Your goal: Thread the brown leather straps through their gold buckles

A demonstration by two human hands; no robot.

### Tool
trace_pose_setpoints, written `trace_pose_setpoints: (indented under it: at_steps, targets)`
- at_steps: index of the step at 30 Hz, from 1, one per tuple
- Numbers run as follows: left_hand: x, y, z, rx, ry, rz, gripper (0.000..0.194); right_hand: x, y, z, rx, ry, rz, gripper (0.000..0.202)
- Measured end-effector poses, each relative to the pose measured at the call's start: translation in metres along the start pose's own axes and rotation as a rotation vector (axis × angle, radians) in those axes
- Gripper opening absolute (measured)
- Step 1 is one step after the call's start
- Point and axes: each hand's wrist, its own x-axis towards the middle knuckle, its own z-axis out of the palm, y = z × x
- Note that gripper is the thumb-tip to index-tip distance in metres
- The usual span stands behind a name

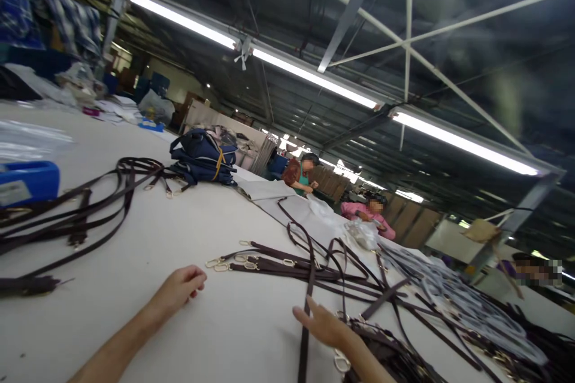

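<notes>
My left hand (184, 287) hovers at the table's near middle, its fingers loosely curled inward with nothing visible in them. Just beyond it lie the gold metal clasps (220, 264) at the ends of several dark brown straps (278, 266). My right hand (321, 322) is held over one long brown strap (304, 341), its thumb and fingers apart. Whether it touches that strap I cannot tell. Under and beside my right forearm is a heap of dark straps (386, 347) with gold hardware.
More brown straps (121, 191) lie looped at left, beside a blue box (31, 182). A folded navy bag bundle (204, 155) sits behind. Grey cords (453, 293) and a clear plastic bag (362, 233) are at right. Two people (303, 176) work beyond the white table (179, 227).
</notes>
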Motion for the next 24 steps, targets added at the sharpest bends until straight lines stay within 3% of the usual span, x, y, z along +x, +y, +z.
trace_pose_setpoints:
  at_steps: [3,7,11,15,17,20,24]
  targets:
    - [0.000,-0.001,0.004,0.066,-0.025,0.023,0.038,-0.029,-0.010,0.039,-0.016,-0.116,0.083,0.059]
    - [-0.003,0.000,0.003,0.176,-0.056,0.067,0.036,-0.048,-0.017,0.050,-0.102,-0.123,0.104,0.047]
    - [-0.006,-0.001,0.001,0.368,-0.057,0.165,0.025,-0.041,-0.001,0.033,-0.180,-0.094,0.132,0.040]
    - [-0.008,-0.002,0.003,0.488,-0.061,0.222,0.020,-0.027,0.034,-0.005,-0.309,0.093,0.285,0.047]
    - [-0.007,-0.003,0.004,0.539,-0.058,0.226,0.019,-0.018,0.040,-0.017,-0.344,0.158,0.272,0.045]
    - [-0.007,-0.003,0.009,0.639,-0.035,0.209,0.020,0.004,0.021,-0.014,-0.304,0.135,0.108,0.034]
    - [-0.009,-0.003,0.016,0.725,-0.011,0.211,0.022,0.051,-0.032,0.010,-0.224,0.126,-0.071,0.028]
